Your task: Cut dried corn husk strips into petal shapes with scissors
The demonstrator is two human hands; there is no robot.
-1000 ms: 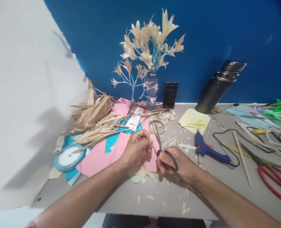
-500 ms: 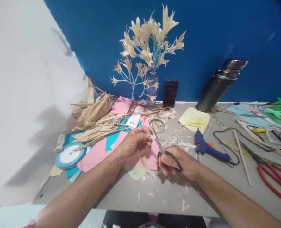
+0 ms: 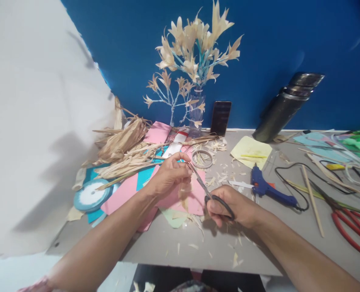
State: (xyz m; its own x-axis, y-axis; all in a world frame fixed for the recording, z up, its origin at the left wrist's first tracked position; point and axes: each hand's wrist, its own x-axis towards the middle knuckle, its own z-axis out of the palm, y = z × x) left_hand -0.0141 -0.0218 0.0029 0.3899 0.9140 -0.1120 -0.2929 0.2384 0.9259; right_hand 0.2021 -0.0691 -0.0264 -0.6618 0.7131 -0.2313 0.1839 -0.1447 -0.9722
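My right hand [image 3: 236, 205] grips small scissors [image 3: 203, 185] by their black handles, with the blades pointing up and left. The blade tips reach the fingertips of my left hand [image 3: 170, 172]. That hand is closed in a pinch, its fingers curled; what it holds is too small to make out. Beneath both hands lie pink sheets [image 3: 121, 199] and a pale green sheet [image 3: 172, 218], with pale scraps [image 3: 221, 178] scattered around. A roll of tape [image 3: 211, 160] lies just beyond the scissors.
Dried husks [image 3: 122, 142] and a blue ribbon spool [image 3: 91, 196] are at left. Behind stand pale flowers [image 3: 192, 36] in a clear bottle, a phone [image 3: 221, 117] and a dark flask [image 3: 277, 111]. A blue glue gun [image 3: 268, 190] and red-handled scissors [image 3: 350, 231] lie at right.
The scissor blades look closer together and now meet my left fingertips. A pale piece seen at those fingertips before no longer shows. The whole view has shifted slightly.
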